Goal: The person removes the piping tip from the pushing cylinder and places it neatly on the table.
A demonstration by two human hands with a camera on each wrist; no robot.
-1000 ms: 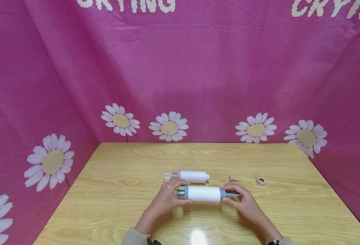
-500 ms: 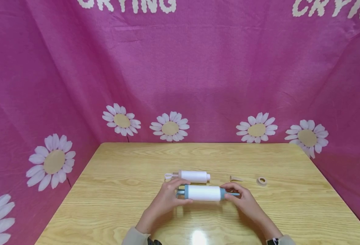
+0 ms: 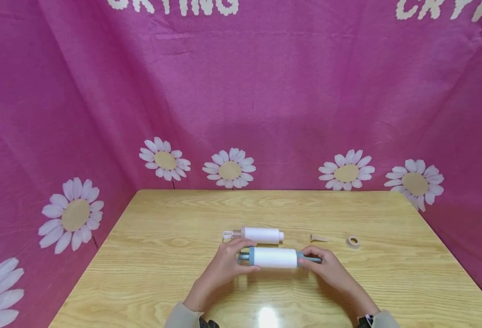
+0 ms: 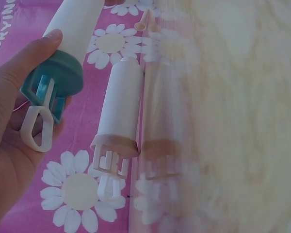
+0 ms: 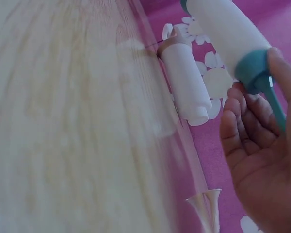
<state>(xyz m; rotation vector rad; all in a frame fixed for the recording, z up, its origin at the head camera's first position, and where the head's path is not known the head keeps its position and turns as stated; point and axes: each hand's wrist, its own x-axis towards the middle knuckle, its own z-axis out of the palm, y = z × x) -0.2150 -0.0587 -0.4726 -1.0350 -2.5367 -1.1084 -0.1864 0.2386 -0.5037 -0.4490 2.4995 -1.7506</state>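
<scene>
A white icing syringe with teal ends is held level above the wooden table, between both hands. My left hand grips its teal handle end; in the left wrist view the thumb lies on the white barrel beside the teal collar, and a white pull loop sticks out below. My right hand pinches the teal nozzle cap at the other end, its thin tip running along the palm. Just behind lies a second white syringe with a beige collar and a white loop.
Right of the second syringe, a small beige cone nozzle and a beige ring lie on the wooden table. A pink cloth with daisies hangs behind the table and at its sides.
The right thumb and fingers have shifted around the teal nozzle cap, with the thumb now higher on it. The left hand keeps its grip and the syringe stays nearly in place.
</scene>
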